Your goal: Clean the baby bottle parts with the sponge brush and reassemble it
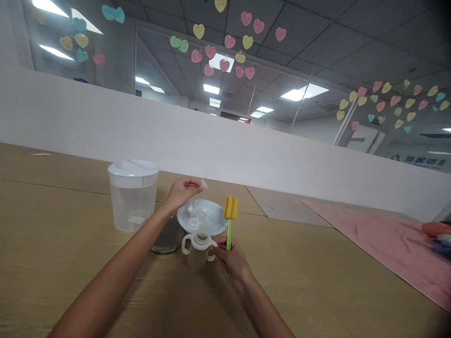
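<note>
My left hand [183,191] is raised over the white bowl [220,225], its fingers pinched on a small pale, ridged ring-like piece [204,184]. My right hand [232,259] is closed round the green handle of a bottle brush [230,209], whose yellow sponge head points up. Its fingers also grip one handle of a clear two-handled baby bottle [198,257]. The bottle stands upright with its mouth uncovered, just in front of the bowl. Inside the bowl lie a white ring-shaped part [193,223] and other small clear parts, partly hidden behind the bottle.
A translucent bucket [132,204] with a white top stands left of the bowl. Between them lies a dark round plate or lid [168,238], partly under my left arm. On the right, a pink sheet [380,249] covers the table [310,281]. A low white wall [197,141] runs behind.
</note>
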`<state>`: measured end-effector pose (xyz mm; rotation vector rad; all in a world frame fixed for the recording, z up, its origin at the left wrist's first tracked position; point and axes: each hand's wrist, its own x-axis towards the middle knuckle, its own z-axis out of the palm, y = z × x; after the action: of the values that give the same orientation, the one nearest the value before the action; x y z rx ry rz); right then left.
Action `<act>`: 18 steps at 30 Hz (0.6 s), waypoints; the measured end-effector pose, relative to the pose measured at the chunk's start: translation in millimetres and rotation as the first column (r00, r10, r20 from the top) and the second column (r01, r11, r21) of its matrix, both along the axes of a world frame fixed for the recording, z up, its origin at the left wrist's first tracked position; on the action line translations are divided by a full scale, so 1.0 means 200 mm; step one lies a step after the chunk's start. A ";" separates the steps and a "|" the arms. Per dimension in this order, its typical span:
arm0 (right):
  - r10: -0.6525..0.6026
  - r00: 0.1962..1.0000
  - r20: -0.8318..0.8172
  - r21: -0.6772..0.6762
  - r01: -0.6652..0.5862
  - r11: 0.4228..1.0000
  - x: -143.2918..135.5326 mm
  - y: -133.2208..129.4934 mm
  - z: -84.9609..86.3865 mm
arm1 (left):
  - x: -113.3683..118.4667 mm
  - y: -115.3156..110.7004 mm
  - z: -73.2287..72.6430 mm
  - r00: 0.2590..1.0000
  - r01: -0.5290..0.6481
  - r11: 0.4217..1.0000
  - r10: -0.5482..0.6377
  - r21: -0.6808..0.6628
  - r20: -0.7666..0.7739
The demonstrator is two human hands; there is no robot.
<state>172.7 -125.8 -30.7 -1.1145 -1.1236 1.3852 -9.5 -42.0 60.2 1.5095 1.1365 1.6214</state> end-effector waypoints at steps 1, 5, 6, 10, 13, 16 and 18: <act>-0.011 1.000 -0.002 -0.002 0.011 1.000 0.00 0.00 0.00 | 0.00 0.00 0.00 1.000 0.001 1.000 -0.001 -0.001 -0.003; -0.054 0.999 0.007 0.025 0.054 0.998 0.01 0.03 0.00 | 0.00 0.01 -0.01 0.999 0.017 1.000 -0.018 -0.015 -0.041; -0.059 0.998 0.010 0.042 0.059 0.997 0.01 0.04 0.00 | -0.01 0.01 -0.01 0.998 0.033 0.999 -0.034 -0.016 -0.055; -0.074 0.996 0.040 0.074 0.071 0.995 0.02 0.06 -0.02 | 0.00 0.03 -0.04 0.977 0.170 0.985 -0.169 0.001 -0.129; -0.062 0.995 0.083 0.070 0.056 0.996 0.03 0.05 -0.03 | 0.01 0.05 -0.06 0.953 0.246 0.969 -0.236 0.028 -0.188; -0.078 0.989 0.129 0.079 0.068 0.995 0.08 0.05 -0.01 | 0.02 0.06 -0.08 0.945 0.255 0.965 -0.238 0.053 -0.225; -0.137 0.974 0.178 0.099 0.120 0.988 0.11 0.06 0.02 | 0.03 0.06 -0.08 0.945 0.239 0.969 -0.217 0.065 -0.246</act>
<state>195.1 -113.5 -26.0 -1.2491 -1.2095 1.1397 -4.4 -30.0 43.6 1.8628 0.9749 1.3807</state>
